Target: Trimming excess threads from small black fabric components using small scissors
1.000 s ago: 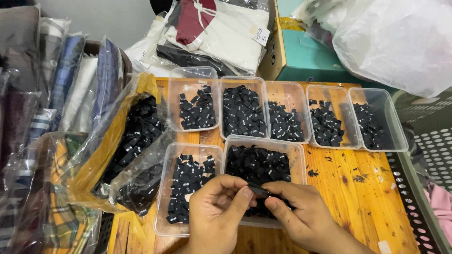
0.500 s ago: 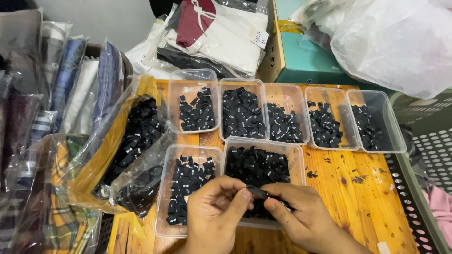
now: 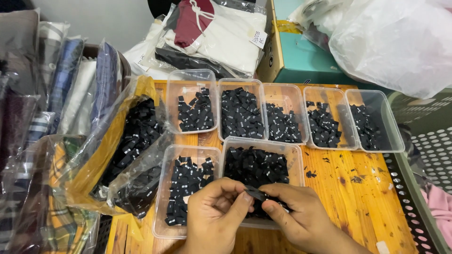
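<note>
Unmoved, black label [image 3: 255, 193] pinched between left hand [image 3: 214, 214] and right hand [image 3: 294, 214].

The table [image 3: 358, 207] is varnished orange wood, grainy and speckled with dark knots. On it stand tubs [image 3: 192, 80] of clear, glossy plastic, filled with small matt black woven cloth labels [image 3: 242, 113]. More labels sit in a crinkled, shiny plastic bag [image 3: 141, 174]. The box [image 3: 301, 56] is smooth teal cardboard.

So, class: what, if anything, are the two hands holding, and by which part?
A small black label, pinched at its ends: left hand on the left end, right hand on the right, above a tub.
</note>
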